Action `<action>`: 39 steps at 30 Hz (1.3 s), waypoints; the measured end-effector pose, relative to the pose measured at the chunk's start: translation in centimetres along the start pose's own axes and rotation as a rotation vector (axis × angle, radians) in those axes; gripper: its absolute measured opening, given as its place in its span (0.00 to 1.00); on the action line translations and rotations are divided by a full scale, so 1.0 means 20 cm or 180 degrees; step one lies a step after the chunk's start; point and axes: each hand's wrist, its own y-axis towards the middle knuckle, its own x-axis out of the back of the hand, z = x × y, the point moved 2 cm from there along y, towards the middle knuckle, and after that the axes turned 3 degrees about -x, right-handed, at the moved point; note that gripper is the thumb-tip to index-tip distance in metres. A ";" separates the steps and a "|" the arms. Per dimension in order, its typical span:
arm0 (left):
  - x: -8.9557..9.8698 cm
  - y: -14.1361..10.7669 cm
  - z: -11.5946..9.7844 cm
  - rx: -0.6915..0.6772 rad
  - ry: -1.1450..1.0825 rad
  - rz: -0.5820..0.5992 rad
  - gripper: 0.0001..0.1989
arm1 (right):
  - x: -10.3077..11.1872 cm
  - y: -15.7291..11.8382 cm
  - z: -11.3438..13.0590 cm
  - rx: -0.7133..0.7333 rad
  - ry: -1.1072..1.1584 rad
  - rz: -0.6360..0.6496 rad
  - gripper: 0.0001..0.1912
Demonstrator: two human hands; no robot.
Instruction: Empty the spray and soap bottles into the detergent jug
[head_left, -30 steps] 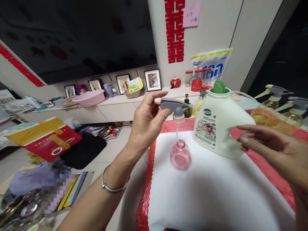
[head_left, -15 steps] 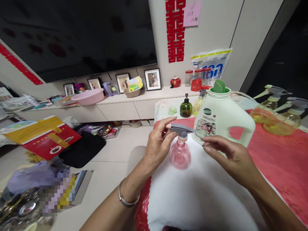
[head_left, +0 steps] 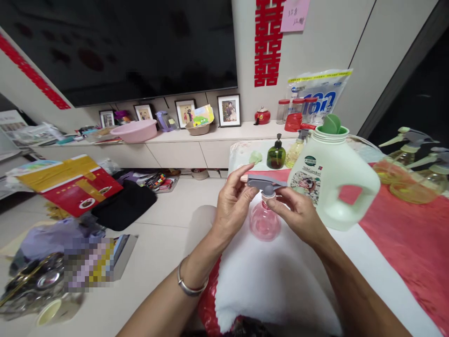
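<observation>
A small pink transparent bottle (head_left: 265,225) stands upright on a white cloth (head_left: 259,281), with a grey spray head (head_left: 263,182) on its neck. My left hand (head_left: 234,199) grips the spray head from the left, thumb below and fingers behind it. From the right, my right hand (head_left: 296,208) closes on the collar (head_left: 268,197) under the spray head, thumb in front. A large pale green jug (head_left: 336,182) with a green scoop (head_left: 331,124) in its mouth stands just beyond my right hand.
Behind are a green pump bottle (head_left: 276,153) and a yellow bottle (head_left: 294,150). Yellow spray bottles (head_left: 419,180) stand on a red cloth (head_left: 403,234) at right. A pink basin (head_left: 135,131) rests on the long cabinet (head_left: 175,152); a red box (head_left: 75,185) is at left.
My right hand has moved left, from open beside the bottle to a hold on the collar. My left hand keeps its grip on the spray head. The view has shifted slightly.
</observation>
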 end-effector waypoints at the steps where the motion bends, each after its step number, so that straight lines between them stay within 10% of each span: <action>1: 0.00 0.00 0.01 0.0030 -0.0081 -0.0007 0.23 | 0.00 0.01 0.01 -0.0043 0.0035 0.0018 0.22; 13: 0.00 -0.02 0.10 0.0459 -0.0083 0.0014 0.27 | -0.04 0.05 -0.07 -0.0131 0.0193 0.0110 0.22; 20: 0.02 -0.27 0.08 -0.0547 0.1374 -0.1180 0.17 | -0.05 0.01 -0.13 0.0118 0.0292 -0.0093 0.17; 26: -0.09 -0.37 0.12 -0.0804 0.1709 -0.0338 0.16 | -0.06 0.01 -0.15 0.0341 0.0391 -0.0193 0.14; 39: -0.21 -0.33 0.21 -0.0417 0.1246 -0.0519 0.21 | -0.07 -0.02 -0.22 0.0535 0.0594 -0.0267 0.12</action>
